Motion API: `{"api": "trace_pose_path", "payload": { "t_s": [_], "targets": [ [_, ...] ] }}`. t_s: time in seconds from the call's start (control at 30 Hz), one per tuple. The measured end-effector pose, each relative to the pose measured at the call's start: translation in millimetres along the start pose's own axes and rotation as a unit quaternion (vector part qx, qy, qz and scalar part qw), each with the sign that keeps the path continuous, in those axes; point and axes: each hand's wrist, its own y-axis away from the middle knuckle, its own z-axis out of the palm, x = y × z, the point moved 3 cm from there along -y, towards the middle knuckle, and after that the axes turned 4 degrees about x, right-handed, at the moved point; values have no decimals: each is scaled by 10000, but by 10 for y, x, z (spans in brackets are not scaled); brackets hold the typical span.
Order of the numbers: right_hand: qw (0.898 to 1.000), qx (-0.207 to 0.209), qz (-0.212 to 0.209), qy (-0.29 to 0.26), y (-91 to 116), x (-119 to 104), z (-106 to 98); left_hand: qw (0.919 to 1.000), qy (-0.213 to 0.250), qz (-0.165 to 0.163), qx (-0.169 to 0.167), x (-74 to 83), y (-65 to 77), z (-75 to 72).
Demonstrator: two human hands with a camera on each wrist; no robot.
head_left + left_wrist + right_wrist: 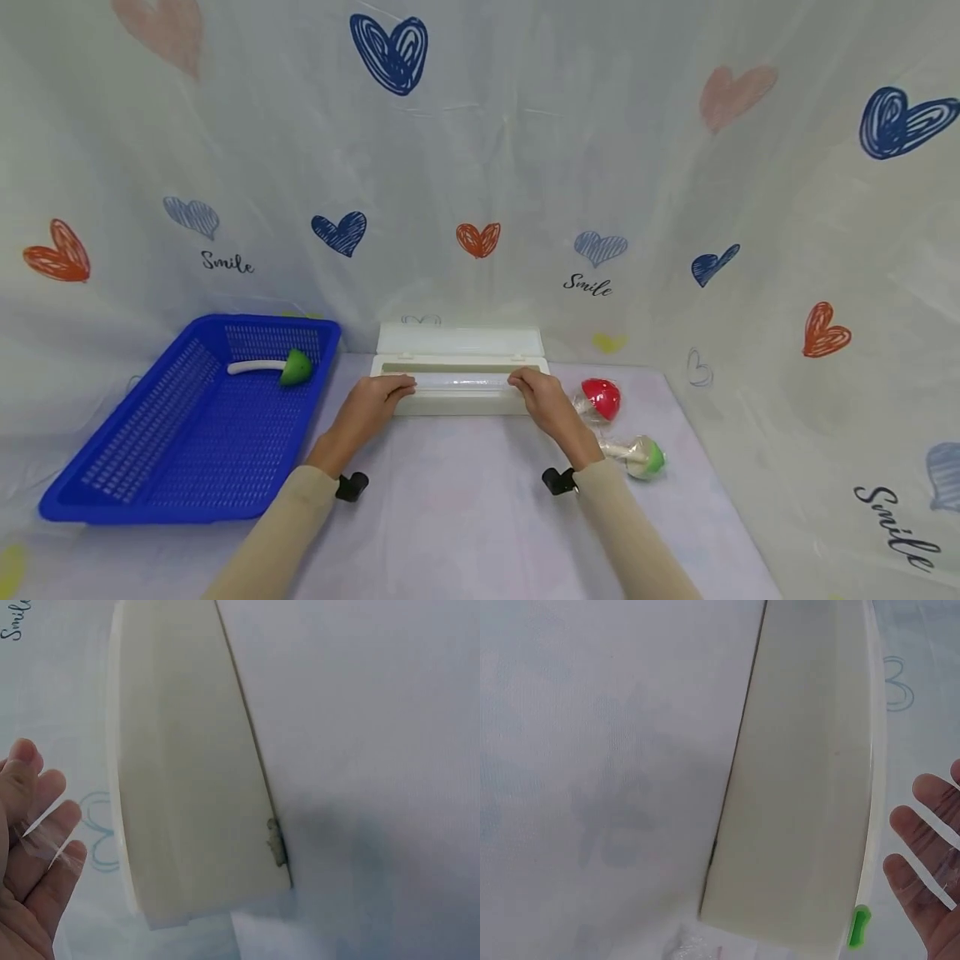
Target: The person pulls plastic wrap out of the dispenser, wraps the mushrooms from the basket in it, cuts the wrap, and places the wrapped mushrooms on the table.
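Note:
A white cling film dispenser [461, 405] stands at the back of the table with its lid [459, 340] raised. Clear cling film [461, 382] stretches across its opening. At the film's left side, my left hand [372, 402] pinches it between thumb and fingers; wrinkled film also shows over the fingers of the left hand [45, 847] in the left wrist view. My right hand [550, 406] grips the right side of the film. In the right wrist view, film lies across the spread fingers of the right hand [930, 862], and its thumb is out of sight.
A blue basket [300, 450] stands on the left, with a green-capped toy mushroom [295, 367] inside. To the right of the dispenser lie a red-capped mushroom [602, 400] and another green-capped mushroom [645, 457], both in clear film. A heart-printed curtain [480, 167] hangs behind.

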Motion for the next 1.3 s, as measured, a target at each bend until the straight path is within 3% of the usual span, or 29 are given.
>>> {"api": "trace_pose_path", "payload": {
  "t_s": [0.43,0.67,1.13,1.3],
  "targets": [
    [9999,-16,-29,-136,2,-49,-119,9995,35,299,37,72,-44,-79],
    [9999,-2,-165,-5,51,-111,-154,9984,-34,535,171,129,3,-130],
    [9971,191,-718,135,159,-256,-241,9908,-306,1058,782,303,160,-268],
    [9968,214,-735,226,198,-289,-278,9913,-321,1053,726,354,175,-308]
  ]
}}
